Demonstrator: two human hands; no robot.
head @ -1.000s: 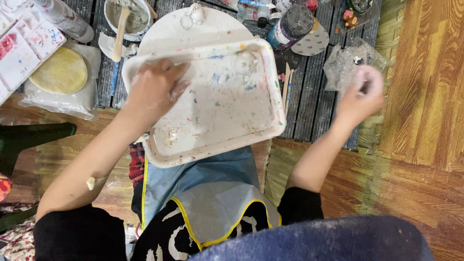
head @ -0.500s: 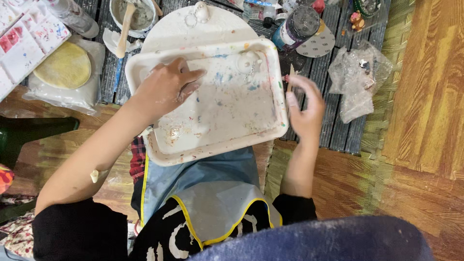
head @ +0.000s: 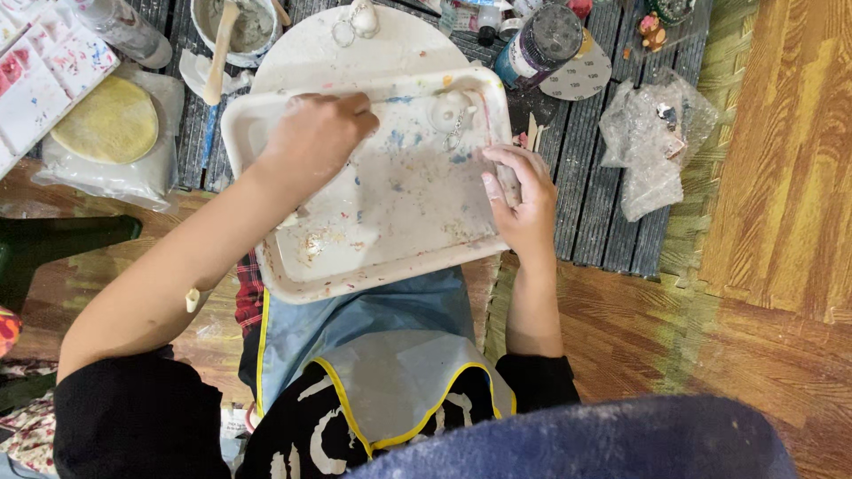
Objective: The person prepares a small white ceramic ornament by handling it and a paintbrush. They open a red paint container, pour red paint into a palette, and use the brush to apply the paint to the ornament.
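1. White, paint-flecked tray [head: 390,257] is resting on the person's lap; a small white figurine [head: 448,111] is lying near its far edge.
2. The right hand [head: 524,200], back from the bubble wrap [head: 652,146], is now gripping the tray's right rim.
3. The left hand [head: 311,146] is staying curled on the tray's far left; whether it is holding anything cannot be told.

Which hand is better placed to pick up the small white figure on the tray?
Probably the left hand: its fingers lie on the tray beside the small white figure, while the right hand grips the tray's edge.
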